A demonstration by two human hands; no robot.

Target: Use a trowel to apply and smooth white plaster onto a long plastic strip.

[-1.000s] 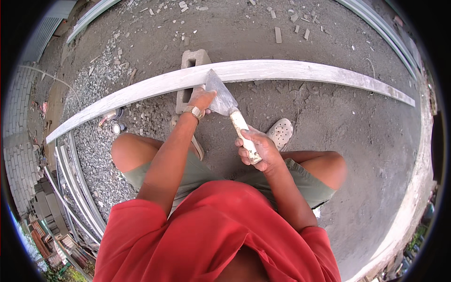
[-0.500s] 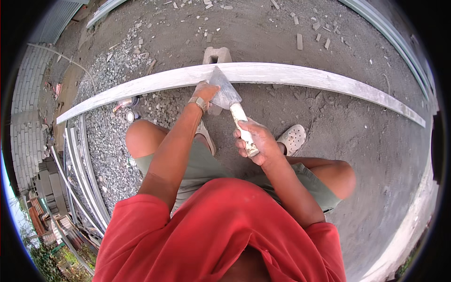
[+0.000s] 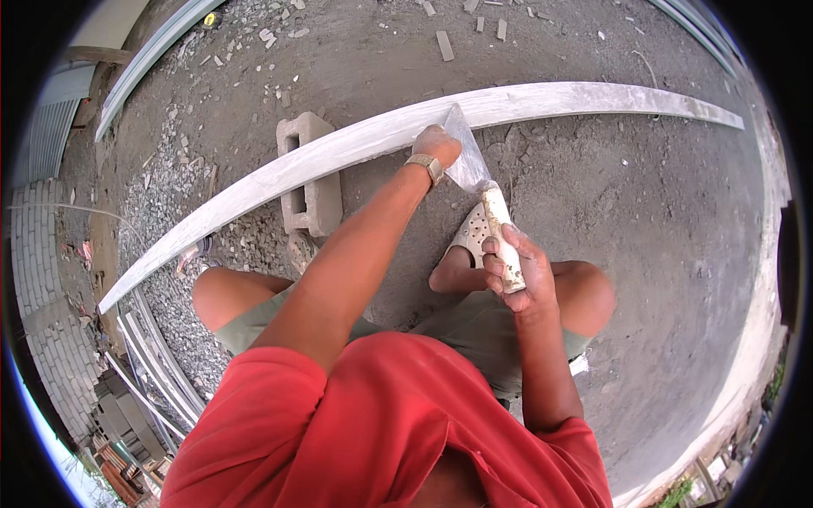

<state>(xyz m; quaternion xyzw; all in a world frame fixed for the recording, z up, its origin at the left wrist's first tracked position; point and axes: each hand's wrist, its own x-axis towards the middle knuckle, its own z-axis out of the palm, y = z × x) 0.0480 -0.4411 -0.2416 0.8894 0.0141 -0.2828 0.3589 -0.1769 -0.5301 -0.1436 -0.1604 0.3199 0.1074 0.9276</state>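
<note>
A long whitish plank (image 3: 542, 102), bowed by the lens, stretches from the left to the upper right before my knees. My left hand (image 3: 438, 146), with a watch on its wrist, is closed at the plank's near edge; its fingertips are hidden underneath. Close beside its knuckles is the blade of a pointed trowel (image 3: 465, 152), its tip over the plank's face. My right hand (image 3: 523, 269) wraps round the trowel's worn white handle, nearer my body.
A hollow concrete block (image 3: 320, 199) lies beneath the plank, left of centre. Gravel (image 3: 169, 190) covers the ground at left, near several metal channels (image 3: 152, 364). Broken pieces (image 3: 445, 46) are scattered beyond the plank. My shoe (image 3: 472, 237) stands between plank and knees.
Both hands and the trowel have shifted right along the plank. The view has moved and turned too, so the concrete block now appears farther left, away from my left hand.
</note>
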